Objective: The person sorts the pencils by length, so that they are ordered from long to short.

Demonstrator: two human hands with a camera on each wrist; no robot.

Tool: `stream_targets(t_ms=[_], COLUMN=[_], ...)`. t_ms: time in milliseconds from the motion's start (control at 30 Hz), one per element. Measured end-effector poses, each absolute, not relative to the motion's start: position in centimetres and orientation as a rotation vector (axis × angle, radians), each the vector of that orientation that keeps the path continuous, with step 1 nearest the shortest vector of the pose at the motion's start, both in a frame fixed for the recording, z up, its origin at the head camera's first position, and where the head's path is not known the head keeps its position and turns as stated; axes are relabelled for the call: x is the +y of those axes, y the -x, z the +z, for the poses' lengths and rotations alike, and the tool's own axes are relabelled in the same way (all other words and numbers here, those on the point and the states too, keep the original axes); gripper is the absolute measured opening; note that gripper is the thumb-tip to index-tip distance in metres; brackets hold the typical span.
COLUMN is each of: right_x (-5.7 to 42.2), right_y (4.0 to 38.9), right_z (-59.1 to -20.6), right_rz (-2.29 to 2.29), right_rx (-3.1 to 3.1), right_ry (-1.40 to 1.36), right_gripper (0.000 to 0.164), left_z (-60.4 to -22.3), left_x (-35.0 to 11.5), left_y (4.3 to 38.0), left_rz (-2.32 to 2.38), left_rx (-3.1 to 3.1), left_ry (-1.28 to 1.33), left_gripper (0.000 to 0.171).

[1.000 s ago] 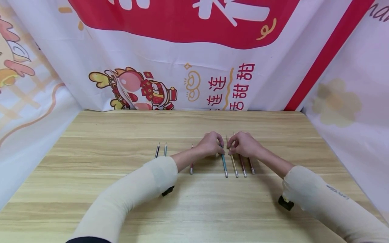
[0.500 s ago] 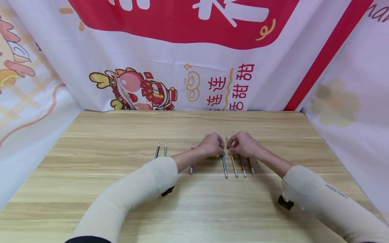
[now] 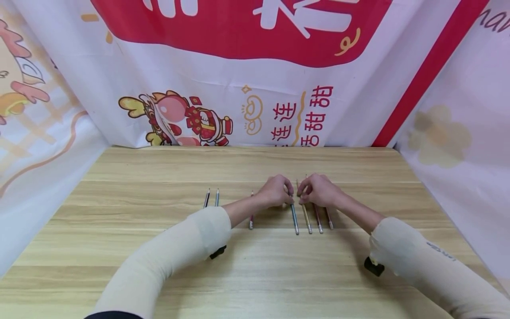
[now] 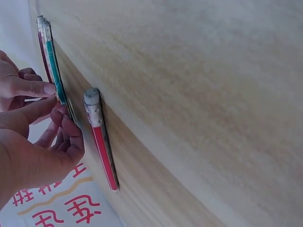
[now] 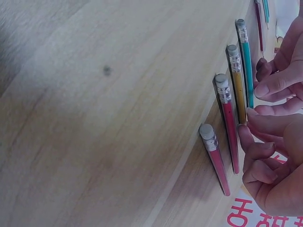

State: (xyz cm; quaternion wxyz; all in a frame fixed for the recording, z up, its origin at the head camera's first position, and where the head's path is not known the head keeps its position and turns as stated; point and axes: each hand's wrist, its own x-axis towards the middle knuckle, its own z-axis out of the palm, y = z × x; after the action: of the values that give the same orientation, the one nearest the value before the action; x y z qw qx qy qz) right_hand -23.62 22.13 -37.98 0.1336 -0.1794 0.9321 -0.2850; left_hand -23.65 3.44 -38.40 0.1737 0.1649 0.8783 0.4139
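In the head view my left hand (image 3: pixel 276 191) pinches a teal pencil (image 3: pixel 295 219) lying on the wooden table. Close beside it, my right hand (image 3: pixel 319 190) has thumb and finger on a yellow pencil (image 3: pixel 307 219). Two red pencils (image 5: pixel 230 137) (image 5: pixel 218 163) lie to the right of the yellow one, partly under my right hand in the head view. All of these point away from me, their eraser ends nearer. A lone red pencil (image 4: pixel 102 151) lies to the left, partly behind my left forearm in the head view.
Further left on the table (image 3: pixel 255 274) lie a dark pencil (image 3: pixel 206 199) and another teal pencil (image 3: pixel 217 197), their lower parts hidden by my left sleeve (image 3: pixel 175 243). A printed cloth (image 3: pixel 223 71) hangs along the table's back edge, with more cloth at both sides.
Hands and pencils stay practically in place. The whole head view has shifted down very slightly.
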Motion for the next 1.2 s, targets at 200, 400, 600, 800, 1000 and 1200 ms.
stream_targets(t_ms=[200,400,600,800,1000,1200], right_x=[22.0,21.7,21.1,20.2,19.3,18.2], right_y=[23.6,23.7,23.7,23.6,23.7,23.6], right_z=[-37.9,-37.4,-36.8,-36.5,-36.7,-36.8], right_rz=[-0.844,-0.862,-0.878,-0.917,-0.960,-0.989], right_rx=[2.703,2.703,2.736,2.740,2.719,2.704], right_ry=[0.550,0.559,0.606,0.655,0.667,0.659], right_gripper=[0.009,0.012,0.017,0.016,0.018,0.018], left_z=[-38.3,-37.8,-37.1,-36.4,-36.1,-35.9], left_x=[2.6,1.2,-0.7,-3.0,-4.7,-5.9], left_y=[23.8,24.0,24.2,24.4,24.4,24.2], left_rz=[1.181,1.178,1.128,1.116,1.095,1.074], left_rx=[2.483,2.485,2.536,2.559,2.601,2.622], left_ry=[-0.506,-0.590,-0.615,-0.628,-0.621,-0.597], left_gripper=[0.019,0.018,0.022,0.025,0.024,0.024])
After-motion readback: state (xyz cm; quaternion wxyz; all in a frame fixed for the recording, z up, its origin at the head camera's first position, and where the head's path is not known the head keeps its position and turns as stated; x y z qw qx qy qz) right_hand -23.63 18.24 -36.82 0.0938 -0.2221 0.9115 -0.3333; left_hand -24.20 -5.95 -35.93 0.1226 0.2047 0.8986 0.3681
